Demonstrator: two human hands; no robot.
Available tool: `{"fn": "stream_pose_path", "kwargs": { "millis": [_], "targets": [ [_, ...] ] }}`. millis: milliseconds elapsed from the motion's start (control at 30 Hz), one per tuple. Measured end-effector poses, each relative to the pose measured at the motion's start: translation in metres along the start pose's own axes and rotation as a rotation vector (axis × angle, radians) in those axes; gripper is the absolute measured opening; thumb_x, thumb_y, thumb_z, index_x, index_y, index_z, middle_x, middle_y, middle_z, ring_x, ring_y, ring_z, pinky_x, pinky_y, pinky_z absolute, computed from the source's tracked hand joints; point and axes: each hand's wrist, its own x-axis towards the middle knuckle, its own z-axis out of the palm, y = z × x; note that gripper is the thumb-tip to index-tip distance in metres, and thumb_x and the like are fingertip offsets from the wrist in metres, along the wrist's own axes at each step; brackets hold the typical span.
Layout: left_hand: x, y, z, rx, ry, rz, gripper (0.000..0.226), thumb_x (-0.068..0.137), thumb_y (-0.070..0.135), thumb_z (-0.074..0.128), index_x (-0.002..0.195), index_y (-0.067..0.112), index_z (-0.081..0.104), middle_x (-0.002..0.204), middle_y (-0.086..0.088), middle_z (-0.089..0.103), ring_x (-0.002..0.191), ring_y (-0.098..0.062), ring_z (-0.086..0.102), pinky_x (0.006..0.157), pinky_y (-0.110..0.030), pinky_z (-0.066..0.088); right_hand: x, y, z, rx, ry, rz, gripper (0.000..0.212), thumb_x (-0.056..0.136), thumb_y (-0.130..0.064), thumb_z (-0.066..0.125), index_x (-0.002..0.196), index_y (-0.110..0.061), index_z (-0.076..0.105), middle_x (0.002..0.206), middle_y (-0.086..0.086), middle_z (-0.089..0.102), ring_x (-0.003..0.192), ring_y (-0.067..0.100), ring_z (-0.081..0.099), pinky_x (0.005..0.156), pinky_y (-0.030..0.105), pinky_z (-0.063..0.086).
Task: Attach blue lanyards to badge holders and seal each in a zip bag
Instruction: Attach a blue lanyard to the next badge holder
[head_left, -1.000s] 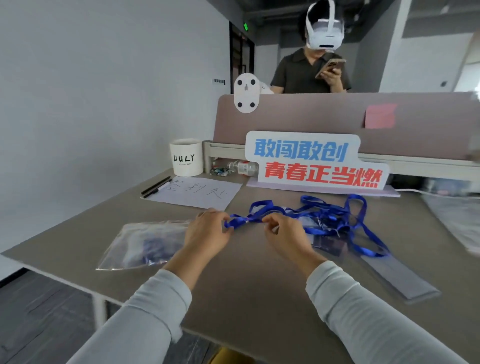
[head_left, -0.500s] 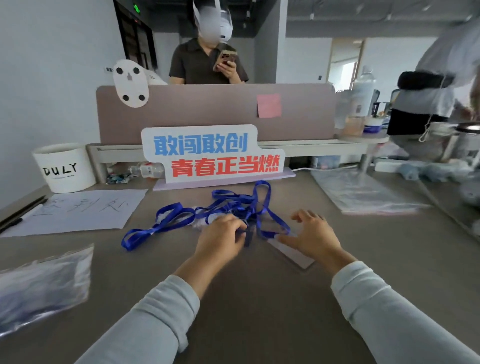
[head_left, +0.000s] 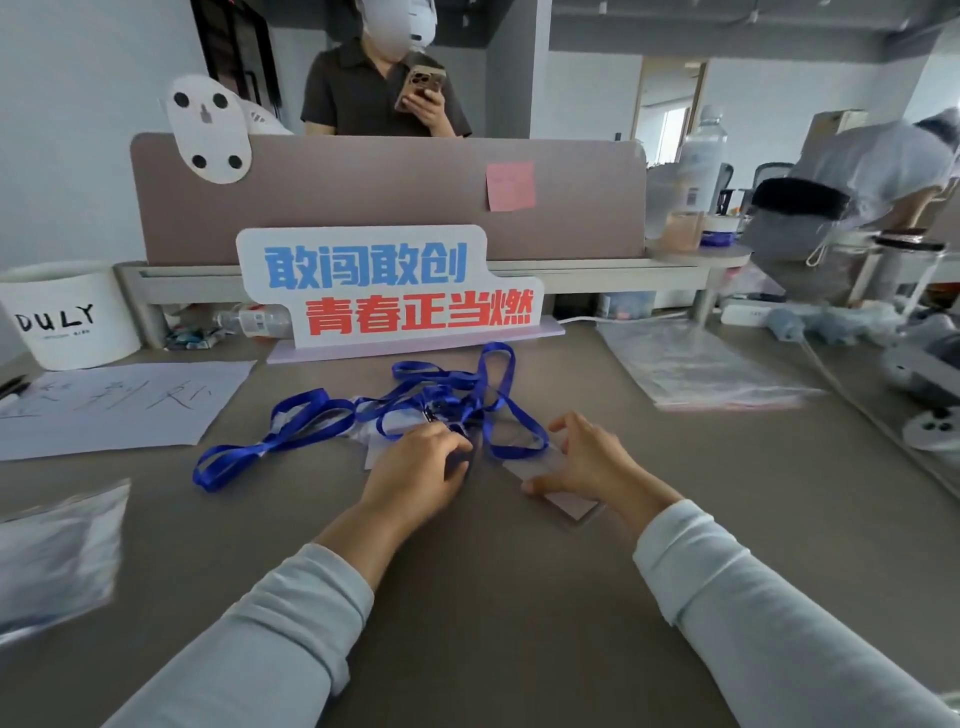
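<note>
A tangle of blue lanyards (head_left: 441, 400) lies on the grey desk in front of the slogan sign. My left hand (head_left: 415, 470) is curled over the near edge of the tangle, fingers closed around a lanyard's clip end. My right hand (head_left: 587, 460) rests with fingers spread on a clear badge holder (head_left: 566, 499) lying flat on the desk, a lanyard loop crossing its far end. A filled zip bag (head_left: 57, 551) lies at the near left. A stack of empty zip bags (head_left: 696, 369) sits at the far right.
A white slogan sign (head_left: 389, 286) and a desk divider (head_left: 363, 197) close the back. A white mug (head_left: 67, 317) and a written sheet of paper (head_left: 119, 405) are at the left. A person with a phone stands behind the divider. Clutter and cables fill the right side.
The view swung right and closer. My hands let go of the stretched lanyard; the left moved onto the tangle, the right spread onto the badge holder.
</note>
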Motion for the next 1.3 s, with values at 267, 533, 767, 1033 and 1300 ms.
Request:
{"fn": "stream_pose_path", "kwargs": {
  "millis": [267, 533, 767, 1033, 1300],
  "targets": [
    [-0.004, 0.002, -0.002, -0.069, 0.061, -0.042, 0.016, 0.089, 0.027, 0.057, 0.101, 0.019, 0.064, 0.1, 0.004, 0.063, 0.086, -0.004, 0.057, 0.076, -0.015, 0.045, 0.005, -0.003, -0.001, 0.441, 0.026, 0.105, 0.067, 0.075, -0.018, 0.076, 0.131, -0.018, 0.039, 0.114, 0.005, 0.05, 0.089, 0.016, 0.053, 0.058, 0.02, 0.043],
    [-0.005, 0.01, -0.01, -0.399, 0.045, -0.321, 0.041, 0.089, 0.053, 0.043, 0.095, 0.018, 0.063, 0.088, 0.005, 0.067, 0.08, -0.006, 0.062, 0.074, -0.024, 0.053, 0.0, -0.015, 0.001, 1.028, 0.063, 0.128, 0.046, 0.089, -0.004, 0.057, 0.13, -0.018, 0.04, 0.107, 0.006, 0.053, 0.086, 0.021, 0.062, 0.064, 0.031, 0.055],
    [-0.004, 0.0, -0.018, -0.727, -0.086, -0.479, 0.027, 0.084, 0.02, 0.066, 0.107, 0.021, 0.053, 0.095, 0.005, 0.061, 0.08, -0.004, 0.06, 0.06, -0.016, 0.052, 0.001, -0.037, 0.018, 0.968, 0.022, 0.053, 0.048, 0.086, -0.006, 0.062, 0.126, -0.014, 0.037, 0.105, 0.008, 0.056, 0.083, 0.019, 0.064, 0.059, 0.028, 0.056],
    [-0.005, -0.041, -0.048, -0.647, 0.429, -0.636, 0.01, 0.086, 0.021, 0.058, 0.078, 0.015, 0.058, 0.077, -0.005, 0.061, 0.073, -0.018, 0.056, 0.061, -0.03, 0.045, 0.015, -0.048, 0.033, 0.475, 0.21, -0.114, 0.026, 0.086, -0.021, 0.064, 0.11, -0.021, 0.053, 0.081, -0.005, 0.061, 0.072, 0.012, 0.06, 0.059, 0.019, 0.045],
    [0.002, -0.064, -0.054, -0.629, 0.783, -0.583, 0.013, 0.093, 0.018, 0.049, 0.084, 0.009, 0.053, 0.078, 0.001, 0.056, 0.069, -0.006, 0.051, 0.048, -0.007, 0.039, 0.038, -0.08, 0.047, 0.02, 0.325, -0.58, 0.023, 0.091, -0.029, 0.056, 0.109, -0.017, 0.064, 0.113, -0.003, 0.061, 0.1, 0.015, 0.057, 0.086, 0.029, 0.051]
  ]
}}
